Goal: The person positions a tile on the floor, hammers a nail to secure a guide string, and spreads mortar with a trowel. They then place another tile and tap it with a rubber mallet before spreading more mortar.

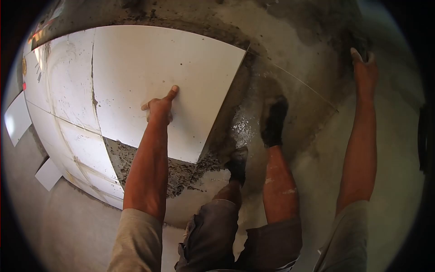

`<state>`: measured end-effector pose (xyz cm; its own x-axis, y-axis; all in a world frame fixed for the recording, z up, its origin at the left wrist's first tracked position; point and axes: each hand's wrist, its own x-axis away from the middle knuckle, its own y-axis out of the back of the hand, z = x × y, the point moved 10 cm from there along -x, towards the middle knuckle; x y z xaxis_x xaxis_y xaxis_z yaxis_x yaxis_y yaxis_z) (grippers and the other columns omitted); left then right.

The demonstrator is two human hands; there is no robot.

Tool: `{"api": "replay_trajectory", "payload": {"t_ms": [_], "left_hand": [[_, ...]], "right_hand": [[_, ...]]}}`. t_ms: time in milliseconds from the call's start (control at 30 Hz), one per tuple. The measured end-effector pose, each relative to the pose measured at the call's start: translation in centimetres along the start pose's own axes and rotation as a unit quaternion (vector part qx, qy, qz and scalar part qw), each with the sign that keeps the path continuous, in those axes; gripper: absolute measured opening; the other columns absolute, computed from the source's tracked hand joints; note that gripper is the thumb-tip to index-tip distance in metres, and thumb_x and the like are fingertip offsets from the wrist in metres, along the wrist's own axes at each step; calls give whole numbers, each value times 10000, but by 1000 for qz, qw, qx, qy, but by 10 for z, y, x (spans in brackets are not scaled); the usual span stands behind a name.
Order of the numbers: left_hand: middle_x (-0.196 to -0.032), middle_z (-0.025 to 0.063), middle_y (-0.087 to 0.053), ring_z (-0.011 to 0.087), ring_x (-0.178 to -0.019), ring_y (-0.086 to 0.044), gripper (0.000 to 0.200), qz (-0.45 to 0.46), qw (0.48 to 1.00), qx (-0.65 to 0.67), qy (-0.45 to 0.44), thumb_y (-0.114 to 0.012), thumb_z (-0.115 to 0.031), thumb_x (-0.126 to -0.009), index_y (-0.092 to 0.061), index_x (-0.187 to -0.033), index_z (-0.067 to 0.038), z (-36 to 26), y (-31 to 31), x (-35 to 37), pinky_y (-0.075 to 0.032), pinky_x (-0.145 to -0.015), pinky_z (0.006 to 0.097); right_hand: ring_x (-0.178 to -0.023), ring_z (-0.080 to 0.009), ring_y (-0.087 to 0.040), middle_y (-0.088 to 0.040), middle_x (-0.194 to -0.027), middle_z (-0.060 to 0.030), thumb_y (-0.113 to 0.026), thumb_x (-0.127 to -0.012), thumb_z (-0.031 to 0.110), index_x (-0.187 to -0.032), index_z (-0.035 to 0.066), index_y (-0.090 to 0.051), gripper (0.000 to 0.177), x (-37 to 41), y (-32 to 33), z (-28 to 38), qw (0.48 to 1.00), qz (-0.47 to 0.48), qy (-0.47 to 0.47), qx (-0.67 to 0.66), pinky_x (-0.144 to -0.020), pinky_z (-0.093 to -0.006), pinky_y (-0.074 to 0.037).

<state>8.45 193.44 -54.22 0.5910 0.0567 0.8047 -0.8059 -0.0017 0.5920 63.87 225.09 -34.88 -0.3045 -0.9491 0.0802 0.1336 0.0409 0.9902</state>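
My left hand (pixel 159 108) rests on a large white floor tile (pixel 195 77), its fingers apart and one stretched out along the surface. Small dark specks dot this tile. Grey mortar (pixel 181 179) shows along its near edge, and a thin gap parts it from the laid tiles (pixel 70 81) on the left. Out at the far right, my right hand (pixel 365 68) is closed around a dark object (pixel 360 43) low over the floor. Shadow hides that object's shape, so its kind cannot be made out.
Two loose white tile pieces (pixel 17 119) (pixel 48 174) lie on the concrete at the left. A string line (pixel 303 84) runs from the tile's far corner across the floor. My dark-covered feet (pixel 275 120) stand right of the mortar. Wet grey mortar (pixel 149 13) borders the tile's far side.
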Motion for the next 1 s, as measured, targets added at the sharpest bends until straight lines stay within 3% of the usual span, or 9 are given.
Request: {"api": "replay_trajectory", "payload": {"t_ms": [167,233,367,400,433,500,700,767,1000], "left_hand": [[-1281,411,-323,446,-1177,-423,1505,-12,999,-30,15,-788,-655,-543,187,-1320,189,1,-1,-7,-484,-812,421],[-1302,402,-319,444,-1196,-411,1491,6,1000,-17,-8,-799,-621,-561,199,-1308,196,-3,-4,-12,-476,-833,447],[-1363,389,-267,479,-1245,-359,1452,66,995,47,-52,-822,-522,-612,250,-1285,189,-22,-8,15,-445,-901,495],[-1372,386,-259,491,-1251,-348,1443,58,997,37,-43,-820,-512,-622,256,-1283,186,-19,-8,12,-437,-916,500],[-1330,330,-336,464,-1147,-446,1211,24,999,9,-24,-788,-552,-637,-54,-1286,159,-15,-4,8,-478,-851,515],[-1288,274,-414,437,-1043,-544,1040,-10,999,-31,-7,-756,-592,-653,-363,-1289,131,-8,1,5,-519,-786,530],[-1195,294,-485,440,-855,-626,984,-22,997,-69,-24,-720,-612,-687,-385,-1298,83,-16,6,19,-524,-670,487],[-1262,308,-433,460,-1017,-550,1030,75,995,-32,-51,-781,-531,-665,-348,-1277,176,-19,-4,12,-517,-836,481],[-1311,277,-357,452,-1121,-459,992,54,994,20,-96,-773,-560,-650,-420,-1235,159,-31,-9,18,-541,-757,559]], "right_hand": [[-782,-195,-596,-595,-808,-62,-599,-868,363,-1023,43,-552,359,117,16,3,948,175,-117,-238,-772,-350,-462],[-697,-139,-576,-570,-751,-30,-593,-888,328,-977,58,-549,288,163,-25,8,760,246,-220,-560,-634,-302,-460],[-597,-143,-578,-570,-732,-51,-616,-882,278,-931,47,-547,245,223,-74,31,690,256,-316,-599,-544,-270,-477],[-587,-138,-564,-562,-727,-48,-612,-885,269,-939,39,-546,245,230,-81,39,697,283,-289,-592,-535,-265,-463],[-576,-132,-551,-555,-722,-46,-608,-888,260,-947,32,-545,244,234,-85,46,705,306,-255,-587,-525,-259,-449],[-564,-124,-531,-540,-707,-38,-590,-897,278,-950,26,-544,262,240,-87,53,696,333,-235,-591,-511,-251,-428],[-529,-92,-451,-473,-658,-7,-474,-953,351,-989,12,-530,345,264,-89,52,695,329,-251,-588,-479,-242,-381],[-507,-97,-438,-467,-639,-10,-463,-954,344,-979,23,-529,329,281,-92,45,678,326,-300,-587,-459,-248,-377],[-479,-122,-507,-523,-639,-45,-515,-934,295,-928,41,-512,254,334,-82,60,665,349,-306,-585,-440,-266,-421]]}}
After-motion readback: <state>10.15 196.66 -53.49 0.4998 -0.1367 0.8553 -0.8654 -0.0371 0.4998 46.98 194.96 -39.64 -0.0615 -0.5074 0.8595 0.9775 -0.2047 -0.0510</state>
